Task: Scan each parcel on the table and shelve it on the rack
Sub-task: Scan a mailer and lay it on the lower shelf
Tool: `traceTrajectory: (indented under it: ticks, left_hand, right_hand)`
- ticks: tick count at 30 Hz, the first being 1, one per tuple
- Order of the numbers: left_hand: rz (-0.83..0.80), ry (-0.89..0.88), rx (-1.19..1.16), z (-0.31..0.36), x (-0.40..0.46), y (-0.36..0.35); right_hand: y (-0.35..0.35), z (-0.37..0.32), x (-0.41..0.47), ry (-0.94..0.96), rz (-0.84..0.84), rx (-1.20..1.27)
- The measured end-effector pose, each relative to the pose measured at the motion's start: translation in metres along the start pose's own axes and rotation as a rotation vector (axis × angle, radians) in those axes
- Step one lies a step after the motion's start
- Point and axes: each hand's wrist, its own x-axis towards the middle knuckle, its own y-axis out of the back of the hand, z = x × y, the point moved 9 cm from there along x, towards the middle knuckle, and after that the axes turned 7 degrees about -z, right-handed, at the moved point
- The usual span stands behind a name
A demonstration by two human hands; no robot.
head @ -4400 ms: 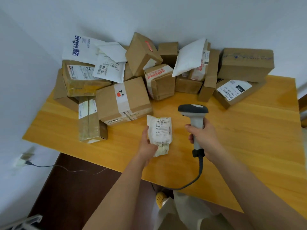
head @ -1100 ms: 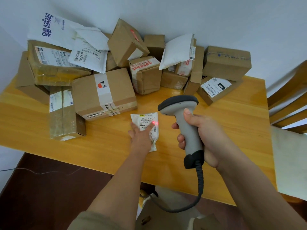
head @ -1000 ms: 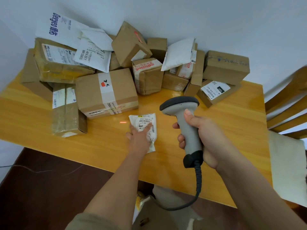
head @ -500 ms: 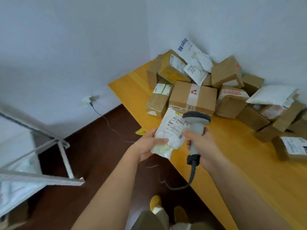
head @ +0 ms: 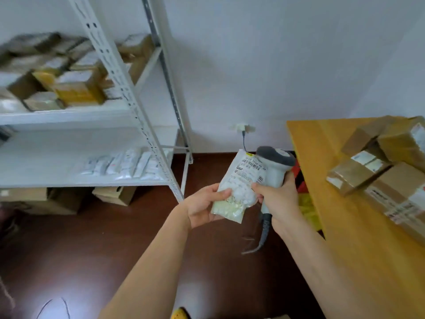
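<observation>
A person's left hand [head: 203, 207] grips a small white parcel [head: 239, 186] by its lower left edge, thumb across the front, holding it in the air above the dark floor [head: 115, 245], between the rack [head: 119, 88] and the desk [head: 345, 215]. The parcel's printed label with barcodes faces up toward the camera. The right hand [head: 278, 199] is clenched around the handle of a grey barcode scanner [head: 274, 164], its fingertips also touching the parcel's right edge; the scanner's dark head sits just behind the parcel's upper right corner, and its cable [head: 262, 236] hangs down below the wrist. At left, the white metal rack carries blurred cardboard boxes [head: 69, 84] on its upper shelf and a row of flat white packets [head: 124, 163] near the front edge of the shelf below, with more boxes on the floor beneath. At right, brown cardboard parcels [head: 379, 164] lie piled along the far right edge of the wooden desk, several bearing white labels. A wall socket [head: 242, 128] with a plugged lead shows on the white wall behind the hands.
</observation>
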Motion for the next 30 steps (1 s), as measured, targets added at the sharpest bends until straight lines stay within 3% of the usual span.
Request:
traceTrajectory:
  ticks: [9, 16, 21, 30]
  left_hand:
    - [0.405, -0.112, -0.16, 0.021, -0.132, 0.227]
    - [0.857, -0.156, -0.545, 0.025, -0.255, 0.403]
    - [0.969, -0.152, -0.666, 0.032, -0.276, 0.483]
    - [1.115, -0.13, -0.683, 0.086, -0.307, 0.649]
  right_hand:
    - [-0.219, 0.038, -0.024, -0.105, -0.155, -0.016]
    - [-0.383, 0.067, -0.05, -0.208, -0.37, -0.138]
    - [-0.468, 0.082, -0.026, -0.236, -0.409, -0.183]
    - [-0.637, 0.108, 0.052, -0.334, -0.441, -0.231]
